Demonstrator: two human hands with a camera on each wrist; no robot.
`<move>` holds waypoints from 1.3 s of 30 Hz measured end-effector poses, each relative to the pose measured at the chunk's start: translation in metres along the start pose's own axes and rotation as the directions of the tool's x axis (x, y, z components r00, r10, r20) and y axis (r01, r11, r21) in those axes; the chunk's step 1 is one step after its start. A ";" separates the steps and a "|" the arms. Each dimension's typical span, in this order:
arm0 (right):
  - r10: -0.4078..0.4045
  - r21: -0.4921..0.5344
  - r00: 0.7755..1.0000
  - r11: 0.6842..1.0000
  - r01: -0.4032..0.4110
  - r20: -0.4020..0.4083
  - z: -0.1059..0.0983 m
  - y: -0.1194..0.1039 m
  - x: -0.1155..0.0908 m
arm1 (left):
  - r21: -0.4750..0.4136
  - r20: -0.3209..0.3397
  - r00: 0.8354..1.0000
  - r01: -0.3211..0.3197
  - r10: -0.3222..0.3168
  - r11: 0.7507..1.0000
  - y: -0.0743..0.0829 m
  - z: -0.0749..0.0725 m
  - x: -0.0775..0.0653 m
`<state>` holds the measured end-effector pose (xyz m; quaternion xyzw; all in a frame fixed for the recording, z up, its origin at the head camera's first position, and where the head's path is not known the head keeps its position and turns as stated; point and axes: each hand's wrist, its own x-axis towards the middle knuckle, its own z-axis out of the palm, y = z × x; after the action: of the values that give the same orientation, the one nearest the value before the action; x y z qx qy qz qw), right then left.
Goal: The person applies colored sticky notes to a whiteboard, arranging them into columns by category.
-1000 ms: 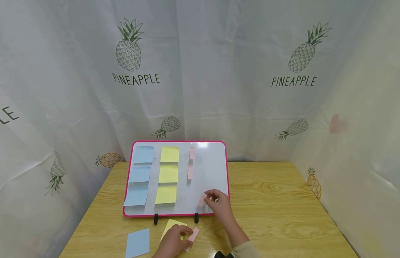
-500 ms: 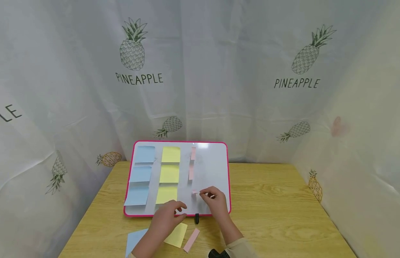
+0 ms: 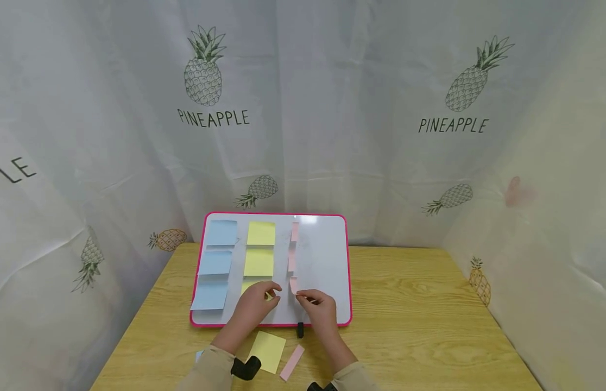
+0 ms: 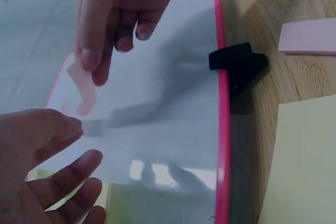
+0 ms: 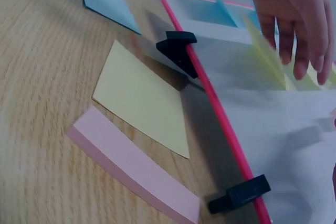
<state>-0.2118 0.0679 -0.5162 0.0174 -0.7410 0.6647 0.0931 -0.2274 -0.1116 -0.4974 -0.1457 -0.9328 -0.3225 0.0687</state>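
A whiteboard (image 3: 327,260) with a pink frame stands tilted on the table. Blue sticky notes (image 3: 222,232), yellow sticky notes (image 3: 260,233) and narrow pink sticky notes (image 3: 291,260) hang on it in columns. My right hand (image 3: 320,310) pinches the lower end of the lowest pink sticky note (image 3: 293,284), whose top lies against the board; the left wrist view shows this note (image 4: 85,90) curving away from the fingertips. Close in front of the board, my left hand (image 3: 256,304) holds nothing, its fingers loosely bent, and partly hides the lowest yellow note.
On the wooden table before the board lie a yellow sticky pad (image 3: 267,353), a narrow pink sticky pad (image 3: 292,363) and a blue sticky pad (image 5: 110,3). Black feet (image 3: 300,330) support the board's lower edge. A pineapple-print curtain (image 3: 313,108) surrounds the table.
My left hand has left the pink pad and risen to the board. My right hand has moved left with the pink note, which now hangs below the other two.
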 end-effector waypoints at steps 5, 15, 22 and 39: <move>-0.004 0.005 1.000 1.000 0.004 0.031 0.005 -0.002 -0.003 | -0.079 -0.031 0.999 0.034 -0.037 0.996 -0.008 0.010 0.009; -0.090 -0.051 0.996 0.995 0.091 0.025 0.015 0.054 0.008 | -0.098 -0.046 0.997 0.060 -0.065 0.993 -0.011 0.023 0.017; -0.174 -0.101 0.985 0.979 0.174 0.014 0.016 0.058 0.007 | -0.040 -0.059 0.998 0.011 -0.013 0.999 -0.010 0.028 0.016; -0.153 -0.169 0.988 0.973 0.157 0.036 0.018 0.059 0.006 | -0.038 -0.124 0.992 -0.037 0.032 0.999 -0.006 0.037 0.015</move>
<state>-0.2286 0.0581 -0.5754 0.0746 -0.7929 0.5890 0.1374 -0.2449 -0.0897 -0.5267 -0.1432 -0.9173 -0.3485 0.1287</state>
